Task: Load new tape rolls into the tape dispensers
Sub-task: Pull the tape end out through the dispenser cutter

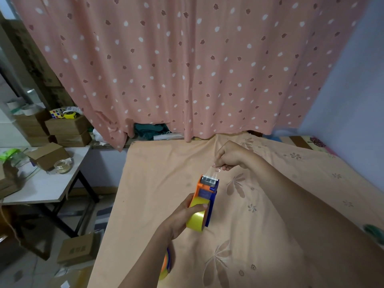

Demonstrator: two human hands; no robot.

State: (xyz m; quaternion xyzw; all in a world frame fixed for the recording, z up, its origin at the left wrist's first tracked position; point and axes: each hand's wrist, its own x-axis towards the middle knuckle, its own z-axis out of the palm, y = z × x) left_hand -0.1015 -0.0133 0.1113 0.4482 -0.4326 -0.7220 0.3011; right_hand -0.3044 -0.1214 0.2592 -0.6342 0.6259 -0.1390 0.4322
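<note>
Over the bed, my left hand point(182, 217) grips an orange and blue tape dispenser point(205, 192) with a yellow tape roll point(197, 219) seated in it, thumb lying across the roll. My right hand point(230, 155) pinches the clear tape end point(212, 170), which stretches taut from the dispenser's front mouth up to my fingertips. A second dispenser with a yellow roll point(166, 265) lies on the bed, mostly hidden behind my left forearm.
The peach floral sheet point(259, 225) covers the bed below my hands. A pink dotted curtain point(187, 69) hangs behind. A white table point(52, 183) at left carries cardboard boxes and a glass jar. More boxes sit on the floor point(75, 250).
</note>
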